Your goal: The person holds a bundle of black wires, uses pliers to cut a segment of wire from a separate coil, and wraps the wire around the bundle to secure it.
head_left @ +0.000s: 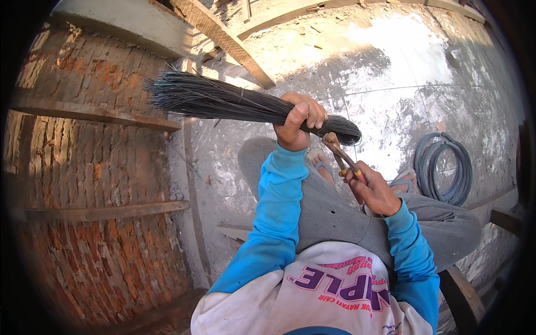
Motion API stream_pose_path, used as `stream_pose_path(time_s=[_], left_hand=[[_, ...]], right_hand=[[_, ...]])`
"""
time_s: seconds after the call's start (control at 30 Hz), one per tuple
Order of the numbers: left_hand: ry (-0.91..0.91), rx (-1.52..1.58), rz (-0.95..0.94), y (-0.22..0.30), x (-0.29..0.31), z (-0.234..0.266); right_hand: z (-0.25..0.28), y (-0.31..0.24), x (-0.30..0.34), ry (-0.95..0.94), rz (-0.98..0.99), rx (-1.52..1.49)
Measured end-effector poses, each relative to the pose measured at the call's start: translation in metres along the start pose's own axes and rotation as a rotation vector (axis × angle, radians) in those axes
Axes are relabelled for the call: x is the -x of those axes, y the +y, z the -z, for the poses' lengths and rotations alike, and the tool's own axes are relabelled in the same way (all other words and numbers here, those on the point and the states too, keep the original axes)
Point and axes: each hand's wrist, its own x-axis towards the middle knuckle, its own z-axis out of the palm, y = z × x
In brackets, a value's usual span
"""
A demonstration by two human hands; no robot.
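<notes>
My left hand (298, 120) is wrapped round a thick bundle of dark wire lengths (223, 103), held crosswise above my knees. The bundle's left end fans out loosely, while its right end is rounded and packed tight. A thin tie circles it left of my fist. In my right hand (371, 190) is a pair of pincers (346, 159) with worn red and yellow handles. Their rusty jaws are at the underside of the bundle, just right of my left hand. Whether the jaws grip a wire is too small to tell.
A coil of wire (444, 170) lies on the floor (385, 111) right of my sandalled foot. Timber bars (106, 114) cross the brick wall (100, 167) on the left. A wooden beam (229, 42) slants down beyond the bundle. Strong sunlight whitens the far floor.
</notes>
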Motion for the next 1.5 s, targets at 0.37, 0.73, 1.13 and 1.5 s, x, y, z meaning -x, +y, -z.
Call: stream_pose_path(time_s=[0.37,0.73,1.13,1.5], left_hand=[[-0.114,-0.028,-0.004,-0.009,0.003,-0.003],[-0.094,-0.218,0.087,-0.010,0.009,-0.016],[-0.093,-0.256,0.096,-0.014,0.011,-0.012],[-0.106,-0.269,0.098,-0.012,0.012,-0.012]], right_hand=[[-0.007,0.001,0.002,0.122,0.080,0.240],[-0.014,0.002,0.002,0.273,0.139,0.529],[-0.021,0.000,0.001,0.361,0.065,0.483],[-0.023,0.002,0.001,0.388,0.153,0.607]])
